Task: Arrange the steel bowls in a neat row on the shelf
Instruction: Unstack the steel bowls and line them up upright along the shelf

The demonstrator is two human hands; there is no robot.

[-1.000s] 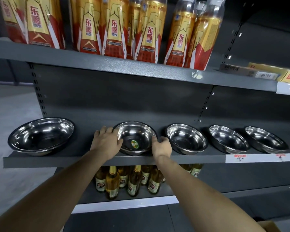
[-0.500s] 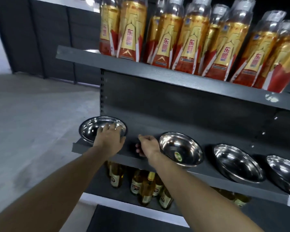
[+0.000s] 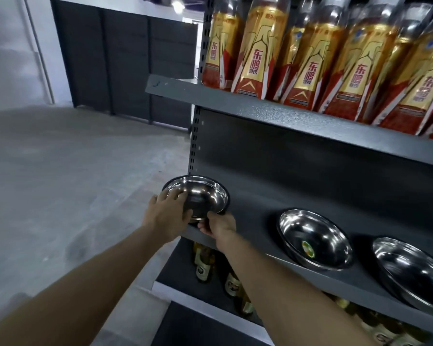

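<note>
The leftmost steel bowl (image 3: 201, 196) is seen at the left end of the dark grey middle shelf (image 3: 260, 221), its near rim reaching the shelf's front edge. It is held from two sides. The left hand (image 3: 169, 216) is laid over the bowl's near-left rim, with the fingers (image 3: 175, 194) slightly spread and curled over the edge into the bowl. The right hand (image 3: 219, 224) is placed at the bowl's near-right rim, at the front edge of the shelf; its thumb and fingers are curled round the rim in a pinch (the fingertips under the bowl are hidden, so how far they reach cannot be told).

Further right on the same shelf, well apart from the held bowl, a second steel bowl (image 3: 315, 239) with a small round sticker inside is seen, and just beside it a third steel bowl (image 3: 410, 268), cut off by the picture's edge. Both are tilted toward the viewer.

On the shelf above, a row of golden drink bottles (image 3: 308, 68) with red and gold labels is stood upright. Below the middle shelf, glass bottles (image 3: 203, 263) with gold foil necks are partly visible in shadow. To the left, a grey concrete floor (image 3: 73, 171) and dark wall panels are shown.
</note>
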